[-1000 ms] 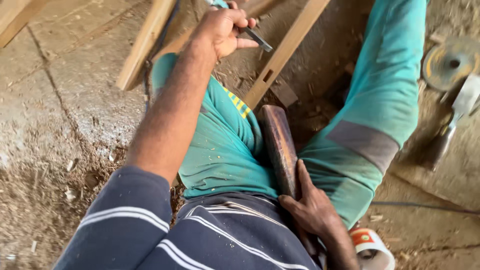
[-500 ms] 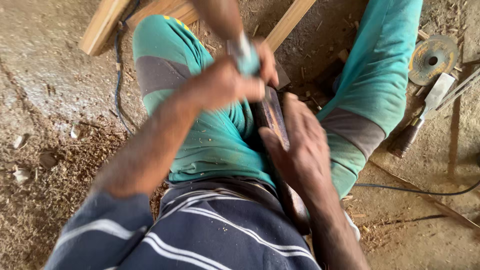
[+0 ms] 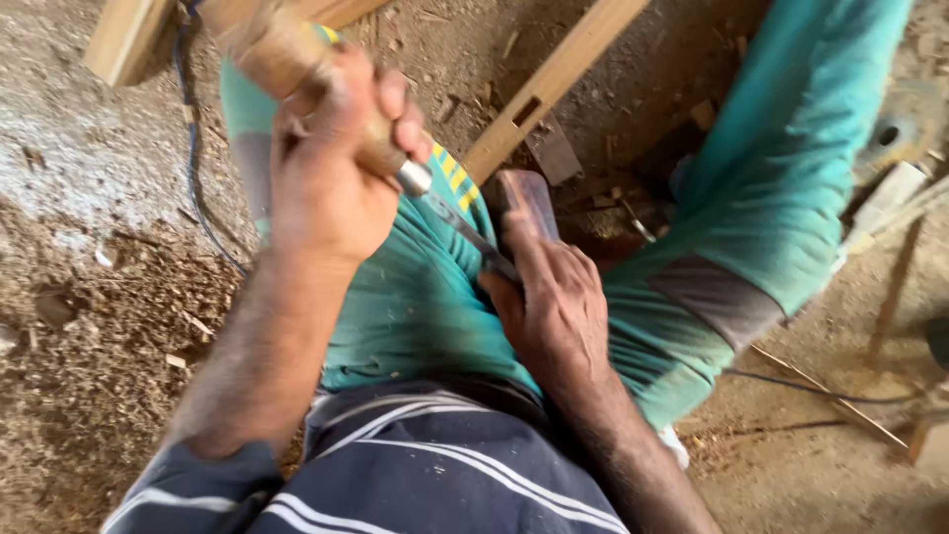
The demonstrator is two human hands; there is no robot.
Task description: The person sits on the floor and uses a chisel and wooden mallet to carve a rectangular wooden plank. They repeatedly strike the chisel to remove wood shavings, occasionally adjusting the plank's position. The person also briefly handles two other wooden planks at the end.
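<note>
Two hands (image 3: 341,163) (image 3: 554,307), chisel (image 3: 450,218), dark block (image 3: 524,203)

Between the left hand (image 3: 331,173) and the right hand (image 3: 554,307) only a narrow gap shows, and the chisel (image 3: 445,213) slants across it; the dark wood block (image 3: 524,203) fills the space just beyond the right hand; the wooden bar (image 3: 554,79) lies slantwise across the ground between the legs (image 3: 781,188), which wall that ground in on both sides; open sawdust floor (image 3: 89,326) lies to the left, crossed by a thin cable (image 3: 193,188); to the right, a grinder (image 3: 895,163) and sticks crowd the floor.
</note>
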